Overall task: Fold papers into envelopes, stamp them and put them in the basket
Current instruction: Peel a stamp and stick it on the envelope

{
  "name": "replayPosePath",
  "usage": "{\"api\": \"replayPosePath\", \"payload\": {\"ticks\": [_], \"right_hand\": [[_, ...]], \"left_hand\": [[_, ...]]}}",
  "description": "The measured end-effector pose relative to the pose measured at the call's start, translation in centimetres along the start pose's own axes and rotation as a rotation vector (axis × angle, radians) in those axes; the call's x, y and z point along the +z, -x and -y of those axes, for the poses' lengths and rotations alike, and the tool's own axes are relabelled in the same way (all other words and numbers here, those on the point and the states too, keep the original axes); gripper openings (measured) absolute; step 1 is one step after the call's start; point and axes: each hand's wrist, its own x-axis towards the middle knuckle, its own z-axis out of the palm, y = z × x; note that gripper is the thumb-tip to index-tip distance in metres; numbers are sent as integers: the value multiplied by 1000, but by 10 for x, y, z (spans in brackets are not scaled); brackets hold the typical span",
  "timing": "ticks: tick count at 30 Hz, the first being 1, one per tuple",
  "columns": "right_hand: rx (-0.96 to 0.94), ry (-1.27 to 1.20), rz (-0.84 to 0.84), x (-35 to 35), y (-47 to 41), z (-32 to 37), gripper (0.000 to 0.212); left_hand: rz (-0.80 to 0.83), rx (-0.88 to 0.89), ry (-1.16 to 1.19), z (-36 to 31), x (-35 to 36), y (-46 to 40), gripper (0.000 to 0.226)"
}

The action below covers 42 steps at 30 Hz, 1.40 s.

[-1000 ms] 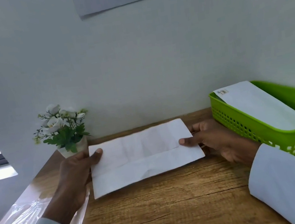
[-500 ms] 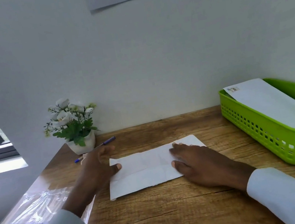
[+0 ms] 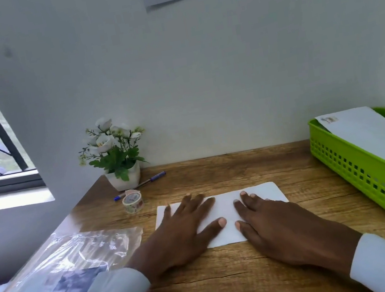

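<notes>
A folded white paper (image 3: 226, 210) lies flat on the wooden table (image 3: 241, 170), in the middle. My left hand (image 3: 183, 234) presses on its left half with straight, spread fingers. My right hand (image 3: 273, 224) presses flat on its right half. Their thumbs nearly meet over the paper's middle. A green plastic basket (image 3: 359, 174) stands at the right edge and holds a white envelope (image 3: 378, 137) with a stamp at its far corner. A roll of patterned tape (image 3: 133, 202) sits left of the paper.
A small white pot of white flowers (image 3: 118, 155) stands at the back left by the wall, a blue pen (image 3: 142, 185) beside it. A clear plastic bag (image 3: 63, 277) with something dark inside lies at the near left. A window is at far left.
The paper was held up by both ends, then laid on the table. Both hands now press flat on top of it. The view has shifted left, showing the tape roll.
</notes>
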Motion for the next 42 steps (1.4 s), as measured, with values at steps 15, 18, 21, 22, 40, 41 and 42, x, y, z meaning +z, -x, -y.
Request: {"api": "replayPosePath", "payload": {"ticks": [15, 18, 21, 22, 40, 41, 42], "right_hand": [[-98, 218, -115, -35, -10, 40, 45], [-99, 156, -152, -54, -39, 46, 32], [-110, -60, -281, -57, -75, 51, 15], [-116, -138, -335, -54, -88, 54, 16], [-290, -524, -540, 15, -149, 69, 18], [-285, -531, -539, 16, -149, 68, 19], [-286, -534, -541, 17, -150, 68, 19]], "left_hand": [[-61, -22, -24, 9, 1, -3, 74], [-348, -63, 113, 23, -11, -3, 53], [-680, -178, 126, 41, -25, -3, 23], [-759, -246, 91, 48, -29, -2, 23], [-719, -355, 211, 81, -33, 4, 28], [-725, -355, 228, 80, -33, 5, 30], [-726, -352, 236, 80, -34, 5, 31]]}}
